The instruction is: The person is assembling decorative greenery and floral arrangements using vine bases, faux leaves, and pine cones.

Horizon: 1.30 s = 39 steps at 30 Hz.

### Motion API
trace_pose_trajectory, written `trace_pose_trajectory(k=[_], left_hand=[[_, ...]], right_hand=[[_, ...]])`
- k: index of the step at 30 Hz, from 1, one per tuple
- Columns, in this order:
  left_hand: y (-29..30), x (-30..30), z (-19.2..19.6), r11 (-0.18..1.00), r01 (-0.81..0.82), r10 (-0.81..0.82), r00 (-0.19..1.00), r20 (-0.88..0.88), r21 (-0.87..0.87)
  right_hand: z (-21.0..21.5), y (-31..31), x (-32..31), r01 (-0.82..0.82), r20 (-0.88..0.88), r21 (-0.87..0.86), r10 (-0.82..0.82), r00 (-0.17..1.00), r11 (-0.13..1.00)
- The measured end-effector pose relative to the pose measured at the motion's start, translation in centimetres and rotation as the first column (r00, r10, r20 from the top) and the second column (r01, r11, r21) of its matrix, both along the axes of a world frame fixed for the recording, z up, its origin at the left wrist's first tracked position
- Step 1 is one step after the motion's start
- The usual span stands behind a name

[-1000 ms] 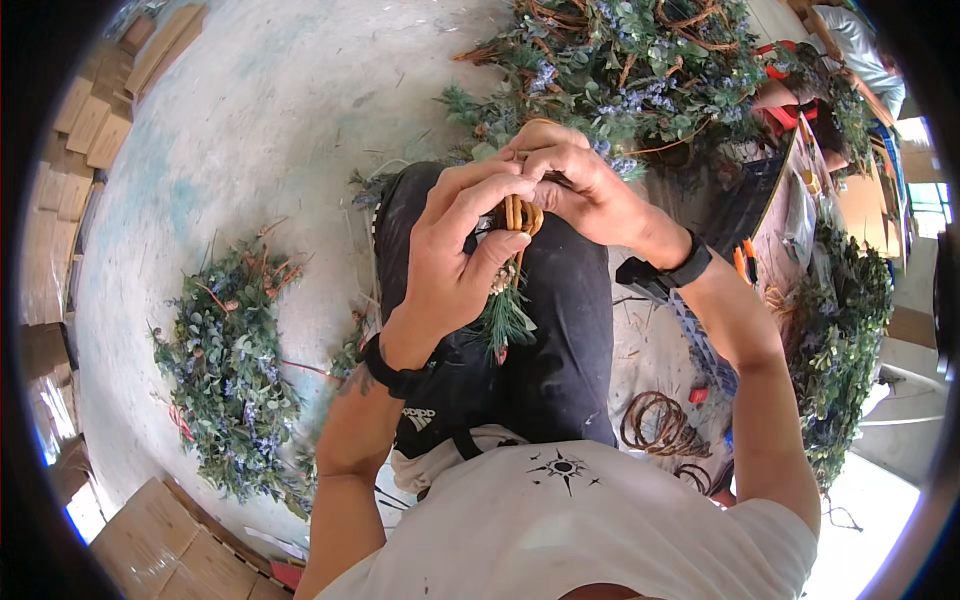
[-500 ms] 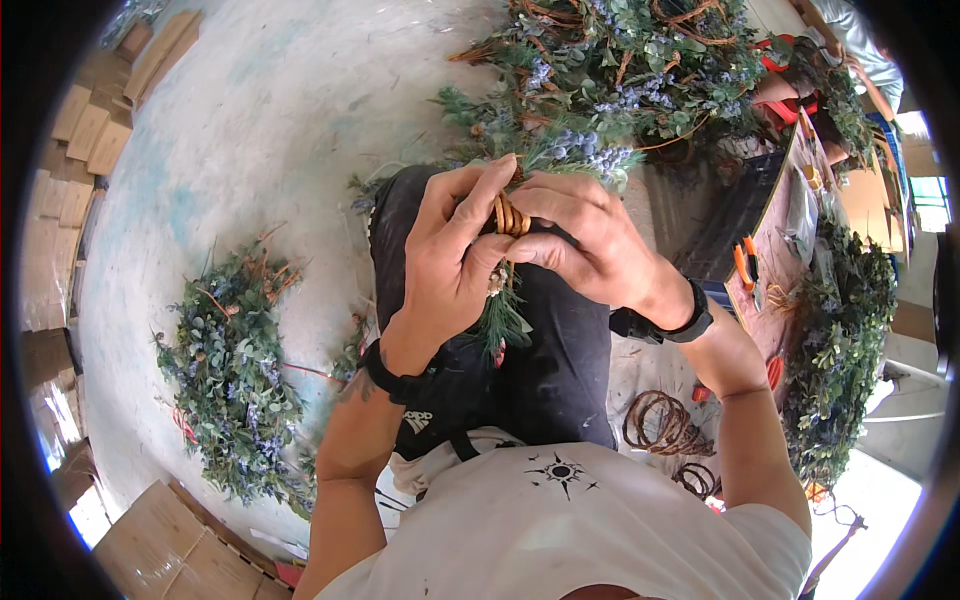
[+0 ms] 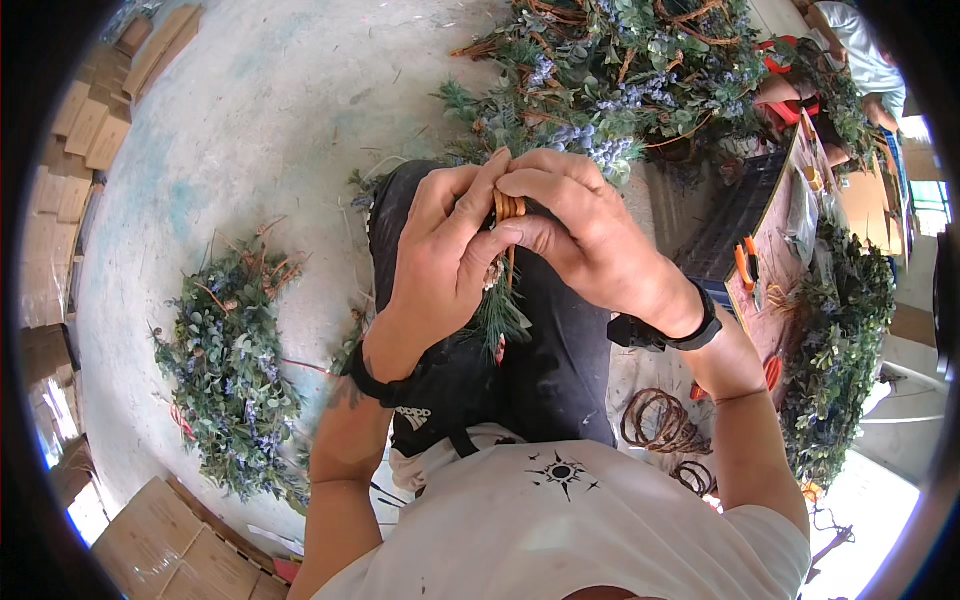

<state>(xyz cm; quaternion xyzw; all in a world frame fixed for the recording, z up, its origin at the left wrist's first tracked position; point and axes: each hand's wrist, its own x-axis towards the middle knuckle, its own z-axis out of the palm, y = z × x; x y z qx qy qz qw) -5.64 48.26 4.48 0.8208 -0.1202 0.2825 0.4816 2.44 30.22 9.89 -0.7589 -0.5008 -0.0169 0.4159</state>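
My left hand [image 3: 437, 262] and my right hand [image 3: 585, 230] meet above my dark trousers [image 3: 560, 370]. Between their thumbs and fingertips is a small orange-brown coil [image 3: 510, 207], wound in several tight turns; whether it is wire or cord I cannot tell. Both hands pinch at it, and the right fingers cover part of it. Below the coil hangs a green pine-like sprig [image 3: 494, 318] with a pale cluster and a bit of red near its end. Just past my fingertips lie blue berries [image 3: 590, 146] on a heap of greenery.
Leafy garlands with twigs and blue berries heap up at the far right [image 3: 650, 70]; another bunch [image 3: 230, 370] lies on the floor at left. Pliers with orange handles [image 3: 746, 264] rest on a board. Brown vine coils [image 3: 660, 420] lie by my right side. A person [image 3: 860, 50] sits beyond.
My right hand has shifted slightly left, its fingers closing further over the coil, so less of it shows. My left hand has barely moved. The other person's arm at far right has moved.
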Motion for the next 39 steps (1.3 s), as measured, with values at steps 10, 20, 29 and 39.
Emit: trace_pose_trajectory(k=[10,20,29,39], left_hand=[[0.8,0.5,0.0,0.997,0.009,-0.015,0.997,0.078,0.071],[0.2,0.5,0.0,0.991,0.057,-0.061,0.998,-0.030,-0.123],[-0.4,0.9,0.2,0.994,-0.043,0.048,0.998,0.044,-0.105],[-0.8,0.8,0.3,0.997,-0.066,0.067,0.997,0.033,-0.025]], right_hand=[[1.4,0.0,-0.2,-0.045,-0.016,-0.096,0.043,0.999,0.994],[1.1,0.1,0.0,-0.044,-0.007,-0.084,0.043,0.999,0.996],[1.5,0.6,-0.1,-0.057,-0.077,-0.081,0.051,0.996,0.995],[0.4,-0.3,0.4,0.074,-0.054,0.011,-0.073,0.996,0.997]])
